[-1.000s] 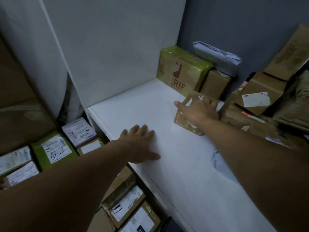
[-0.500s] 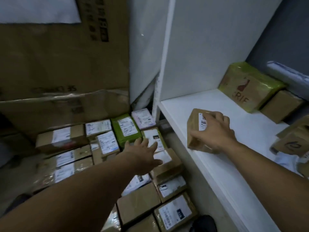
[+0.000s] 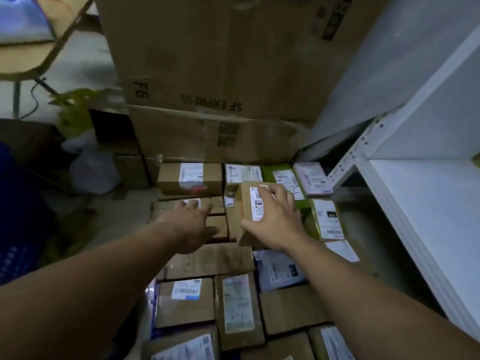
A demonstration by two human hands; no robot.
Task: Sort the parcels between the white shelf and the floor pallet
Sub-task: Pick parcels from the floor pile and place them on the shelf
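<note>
My right hand [image 3: 275, 219] grips a small brown cardboard parcel [image 3: 246, 203] with a white label, held above the parcels laid out on the floor. My left hand [image 3: 189, 224] reaches forward with straight fingers over a brown parcel [image 3: 218, 224] in the floor layer and holds nothing. Several labelled parcels [image 3: 192, 178] cover the floor in rows, brown ones and a green one [image 3: 280, 172]. The white shelf [image 3: 428, 203] stands at the right, its board bare where it shows.
Large stacked cartons [image 3: 215, 74] marked SF EXPRESS rise behind the floor parcels. A white bag [image 3: 91, 165] and a plant [image 3: 75, 110] sit at the left, with a blue object [image 3: 15, 203] at the far left. The shelf's perforated post [image 3: 355, 152] borders the parcels.
My right hand has carried the small brown parcel off the white shelf and leftward over the floor parcels. My left hand has moved further out over them. My view has swung left.
</note>
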